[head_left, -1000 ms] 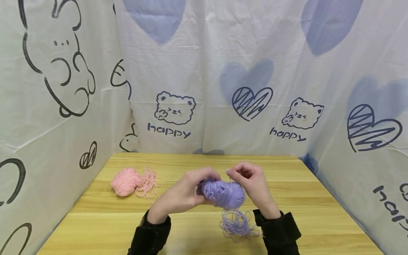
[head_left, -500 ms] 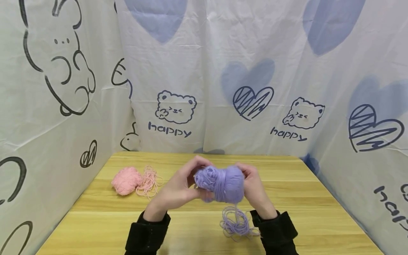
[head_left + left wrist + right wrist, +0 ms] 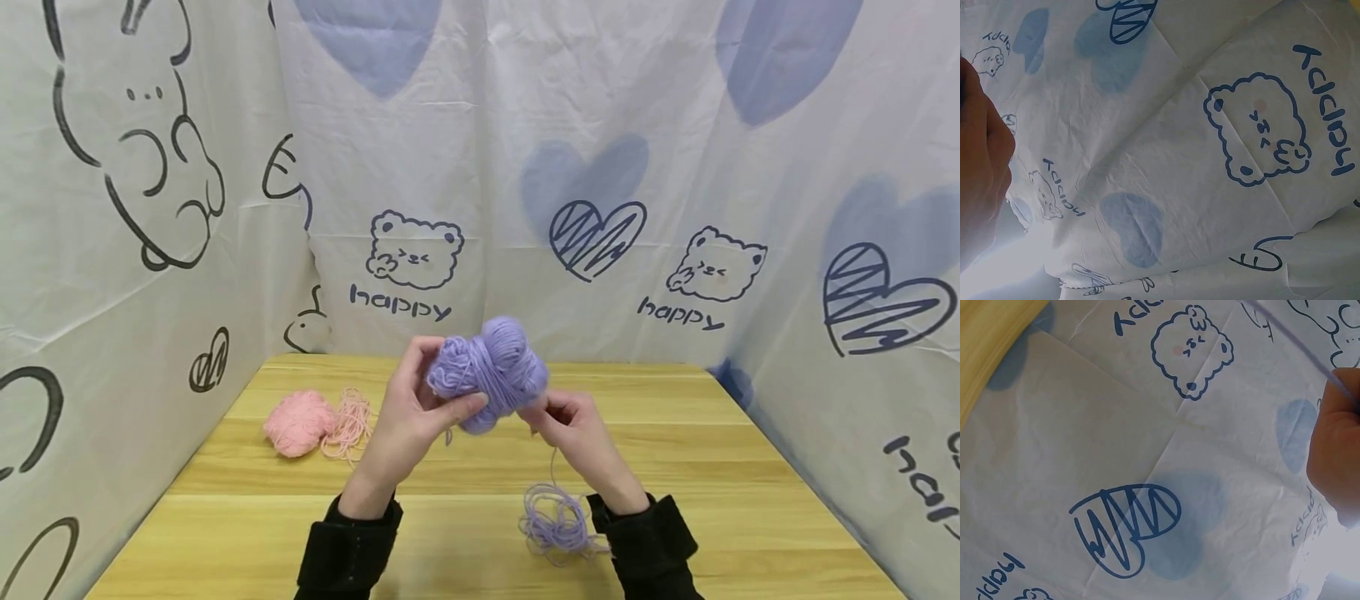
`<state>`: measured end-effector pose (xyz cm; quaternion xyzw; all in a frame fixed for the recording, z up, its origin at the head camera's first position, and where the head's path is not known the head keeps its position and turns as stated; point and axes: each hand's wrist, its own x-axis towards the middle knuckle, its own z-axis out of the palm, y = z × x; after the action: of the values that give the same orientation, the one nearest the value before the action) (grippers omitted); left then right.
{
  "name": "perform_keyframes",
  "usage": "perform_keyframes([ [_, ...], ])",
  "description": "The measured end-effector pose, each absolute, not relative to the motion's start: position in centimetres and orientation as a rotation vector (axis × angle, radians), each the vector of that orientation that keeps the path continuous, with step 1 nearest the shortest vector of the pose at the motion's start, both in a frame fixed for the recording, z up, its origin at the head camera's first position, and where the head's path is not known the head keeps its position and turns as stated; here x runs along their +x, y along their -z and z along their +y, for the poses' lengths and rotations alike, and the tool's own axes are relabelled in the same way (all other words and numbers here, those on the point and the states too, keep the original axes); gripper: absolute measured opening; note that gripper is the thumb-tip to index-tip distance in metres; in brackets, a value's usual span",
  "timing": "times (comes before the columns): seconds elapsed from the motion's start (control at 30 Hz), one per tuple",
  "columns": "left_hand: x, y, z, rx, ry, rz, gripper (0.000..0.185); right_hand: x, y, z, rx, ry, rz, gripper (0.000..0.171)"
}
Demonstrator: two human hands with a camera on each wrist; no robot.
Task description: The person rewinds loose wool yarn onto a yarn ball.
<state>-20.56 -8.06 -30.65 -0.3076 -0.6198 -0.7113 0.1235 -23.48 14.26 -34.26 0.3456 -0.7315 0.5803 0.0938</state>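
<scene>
Purple yarn ball (image 3: 491,371): raised above the table (image 3: 420,542), centre of scene, in front of the printed backdrop; wound strands cross its middle.
Left hand (image 3: 411,421): grip closed around the left and under side of the purple yarn ball, thumb across the near face, fingers curled behind. The left wrist view shows only the edge of the hand (image 3: 982,187) and the backdrop.
Right hand (image 3: 573,429): just below and right of the ball, fingers bent and pinching the purple strand (image 3: 553,462) that leaves the ball. In the right wrist view the strand (image 3: 1300,347) runs taut to the fingertips (image 3: 1338,444).
Loose purple coil (image 3: 555,523): lies on the table near the right sleeve, joined to the strand hanging from the right hand.
Pink yarn ball (image 3: 298,423): rests on the table, left side, well apart from both hands.
Loose pink strands (image 3: 348,425): a tangle touching the right side of the pink ball.
Sleeves: black, both wrists at the near edge.
</scene>
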Motion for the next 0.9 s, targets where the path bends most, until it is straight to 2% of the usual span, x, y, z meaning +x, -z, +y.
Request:
perform_keyframes([
  [0.9, -20.62, 30.51, -7.83, -0.763, 2.01, -1.846, 0.057, -23.22, 34.03, 14.29, 1.031, -1.705, -2.183, 0.015],
])
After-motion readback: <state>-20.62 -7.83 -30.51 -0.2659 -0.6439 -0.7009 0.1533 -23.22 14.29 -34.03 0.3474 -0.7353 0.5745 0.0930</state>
